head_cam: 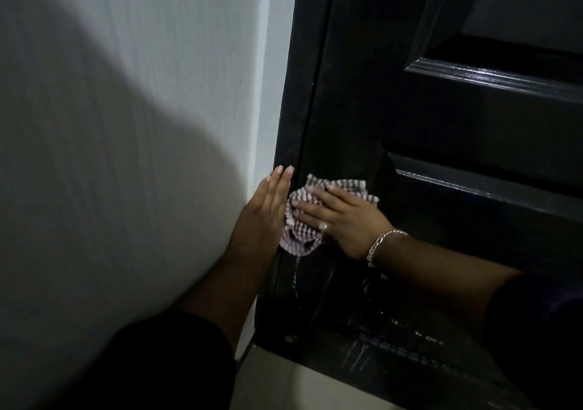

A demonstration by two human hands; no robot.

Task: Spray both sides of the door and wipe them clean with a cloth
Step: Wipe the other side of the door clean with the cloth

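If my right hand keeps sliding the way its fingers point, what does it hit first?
Most likely the left hand, braced flat by the door's edge; the right hand's fingertips, pressing the cloth, almost reach it.

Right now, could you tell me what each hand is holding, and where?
Right hand presses the checked cloth flat against the door, fingers spread over its middle. Left hand holds nothing.

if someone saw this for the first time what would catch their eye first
The checked cloth, pale against the black door, pressed flat on the door's lower part by the right hand, which wears a ring and a bracelet. Just left of it the left hand lies flat against the door frame's edge, beside the grey wall.
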